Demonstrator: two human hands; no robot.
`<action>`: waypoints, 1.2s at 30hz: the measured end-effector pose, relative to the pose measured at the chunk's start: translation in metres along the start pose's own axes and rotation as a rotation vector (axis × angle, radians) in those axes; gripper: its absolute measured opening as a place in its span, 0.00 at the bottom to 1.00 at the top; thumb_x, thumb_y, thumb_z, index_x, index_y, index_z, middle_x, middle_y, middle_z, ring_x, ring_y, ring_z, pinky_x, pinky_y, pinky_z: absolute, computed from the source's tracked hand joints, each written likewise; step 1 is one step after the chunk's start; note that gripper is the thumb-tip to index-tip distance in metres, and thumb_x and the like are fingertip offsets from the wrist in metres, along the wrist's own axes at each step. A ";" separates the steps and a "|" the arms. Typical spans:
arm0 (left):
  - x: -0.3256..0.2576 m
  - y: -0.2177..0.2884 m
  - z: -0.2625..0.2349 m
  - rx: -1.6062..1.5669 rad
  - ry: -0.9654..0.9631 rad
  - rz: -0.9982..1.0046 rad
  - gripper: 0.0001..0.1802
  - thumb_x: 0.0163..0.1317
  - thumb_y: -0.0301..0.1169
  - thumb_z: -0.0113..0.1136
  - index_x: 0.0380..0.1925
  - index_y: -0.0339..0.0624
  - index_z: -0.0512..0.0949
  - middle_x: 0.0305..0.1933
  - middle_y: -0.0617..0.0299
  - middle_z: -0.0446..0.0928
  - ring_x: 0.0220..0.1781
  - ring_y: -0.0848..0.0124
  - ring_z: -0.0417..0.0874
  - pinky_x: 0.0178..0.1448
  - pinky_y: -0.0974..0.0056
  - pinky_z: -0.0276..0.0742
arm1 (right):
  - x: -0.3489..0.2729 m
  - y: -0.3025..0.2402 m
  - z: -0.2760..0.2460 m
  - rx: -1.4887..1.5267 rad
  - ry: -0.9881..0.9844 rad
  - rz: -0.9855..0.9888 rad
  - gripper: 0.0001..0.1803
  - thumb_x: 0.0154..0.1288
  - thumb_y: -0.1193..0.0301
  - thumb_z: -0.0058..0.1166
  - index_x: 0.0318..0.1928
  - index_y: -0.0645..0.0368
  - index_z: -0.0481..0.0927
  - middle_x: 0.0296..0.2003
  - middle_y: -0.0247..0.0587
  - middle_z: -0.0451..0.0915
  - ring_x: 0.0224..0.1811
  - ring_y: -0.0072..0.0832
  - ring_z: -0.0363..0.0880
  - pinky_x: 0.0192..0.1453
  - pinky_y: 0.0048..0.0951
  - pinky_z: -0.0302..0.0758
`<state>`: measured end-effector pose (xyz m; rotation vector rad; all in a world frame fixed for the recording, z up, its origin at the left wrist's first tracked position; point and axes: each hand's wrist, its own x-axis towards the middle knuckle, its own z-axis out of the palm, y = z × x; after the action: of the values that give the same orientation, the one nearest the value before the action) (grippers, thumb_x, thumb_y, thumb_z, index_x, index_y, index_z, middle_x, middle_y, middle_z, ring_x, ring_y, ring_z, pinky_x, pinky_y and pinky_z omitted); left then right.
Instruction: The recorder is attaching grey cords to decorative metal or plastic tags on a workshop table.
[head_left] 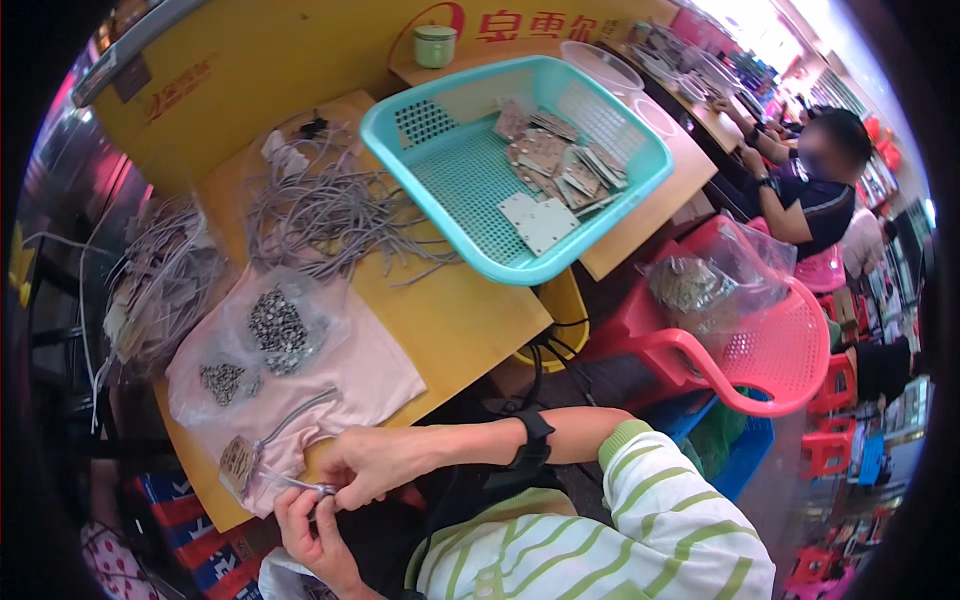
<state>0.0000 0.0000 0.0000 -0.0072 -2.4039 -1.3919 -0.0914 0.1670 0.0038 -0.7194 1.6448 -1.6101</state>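
At the table's near edge my two hands meet around the end of a grey cable [288, 480]. My left hand [312, 535] pinches the cable between thumb and fingers, where a small shiny metal piece [326, 490] shows. From above, my right hand [370, 462] closes its fingers at the same spot; its fingertips are partly hidden. The cable runs back beside a small square tan plate [237, 462] on a pink cloth [375, 365]. Farther up the cloth, a clear plastic bag [318, 305] holds small metal parts [277, 325], next to a smaller heap of metal parts [222, 382].
Bundles of grey cables [330, 215] cover the table's [450, 335] far left. A turquoise basket [470, 255] with flat plates [540, 222] stands at the back. To the right are a pink chair [770, 355] with a plastic bag [695, 285] and a seated person [800, 200].
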 end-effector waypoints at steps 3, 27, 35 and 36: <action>-0.001 0.011 -0.002 0.051 -0.144 -0.024 0.05 0.61 0.21 0.55 0.37 0.33 0.75 0.39 0.57 0.72 0.42 0.66 0.73 0.50 0.66 0.68 | -0.007 -0.001 -0.003 0.082 -0.068 0.119 0.11 0.57 0.68 0.55 0.35 0.64 0.78 0.20 0.34 0.75 0.20 0.22 0.72 0.24 0.23 0.72; -0.005 -0.010 0.018 -0.276 0.127 -0.307 0.03 0.59 0.21 0.55 0.28 0.35 0.72 0.30 0.65 0.72 0.31 0.75 0.71 0.39 0.71 0.69 | -0.005 0.013 0.026 -0.668 0.306 -0.376 0.10 0.56 0.71 0.54 0.33 0.63 0.69 0.31 0.45 0.69 0.27 0.43 0.75 0.26 0.36 0.72; -0.009 -0.012 0.028 -0.895 0.169 -0.486 0.10 0.61 0.34 0.53 0.36 0.38 0.71 0.41 0.60 0.71 0.37 0.78 0.73 0.41 0.74 0.70 | -0.003 0.005 0.033 -0.528 0.407 -0.621 0.13 0.56 0.73 0.52 0.43 0.61 0.73 0.35 0.44 0.73 0.34 0.42 0.77 0.33 0.35 0.75; -0.009 -0.010 0.029 -0.917 0.182 -0.463 0.11 0.61 0.34 0.54 0.38 0.38 0.71 0.44 0.59 0.71 0.39 0.78 0.73 0.43 0.73 0.70 | -0.002 0.004 0.032 -0.493 0.421 -0.632 0.13 0.56 0.73 0.52 0.44 0.60 0.74 0.33 0.42 0.73 0.35 0.40 0.78 0.33 0.33 0.75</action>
<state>-0.0027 0.0210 -0.0241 0.4364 -1.4812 -2.4544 -0.0640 0.1503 0.0015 -1.3225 2.3248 -1.8852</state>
